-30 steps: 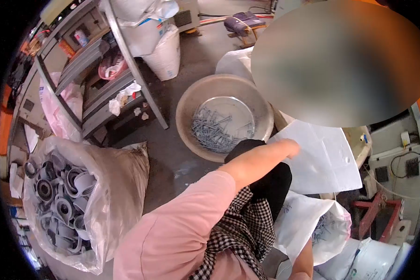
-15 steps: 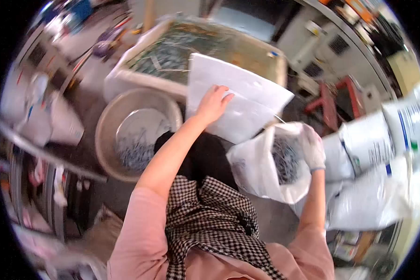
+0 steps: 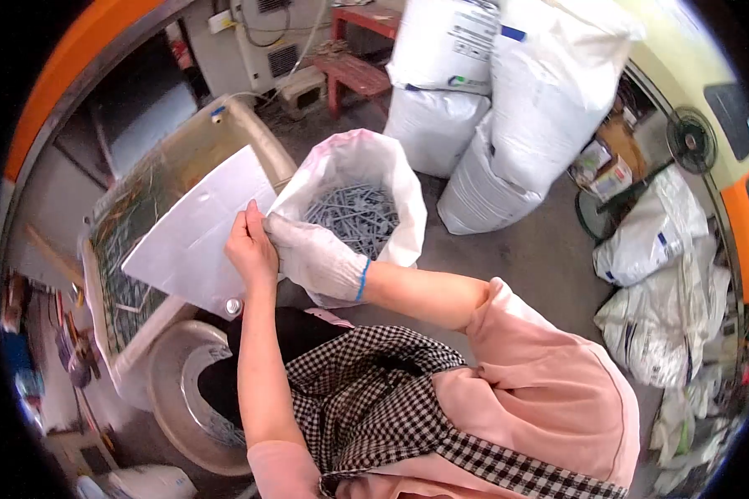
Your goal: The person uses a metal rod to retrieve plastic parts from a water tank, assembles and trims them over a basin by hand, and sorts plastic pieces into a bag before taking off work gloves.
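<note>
My bare left hand (image 3: 253,248) is closed, its fingers pinched together beside the left rim of a white woven bag (image 3: 409,204). What lies between its fingers is hidden. My right hand (image 3: 318,256), in a white knit glove with a blue cuff edge, reaches across the bag's near side. Its fingertips are pressed together and meet my left fingers; whether they grip the rim is unclear. Inside the open bag are many thin grey plastic-looking pieces (image 3: 354,218). Left of my hands, a white sheet (image 3: 195,229) leans over the tub's edge.
A large tub (image 3: 262,133) of liquid and grey pieces stands at left. Below it is a round basin (image 3: 171,399). Filled white sacks (image 3: 528,108) are stacked beyond the bag, near a red stool (image 3: 354,75). More sacks (image 3: 653,320) and a fan (image 3: 691,140) are at right.
My view has turned right. My left hand has left the white sheet and come to the bag's rim. My gloved right hand has moved from the bag's far side to meet it.
</note>
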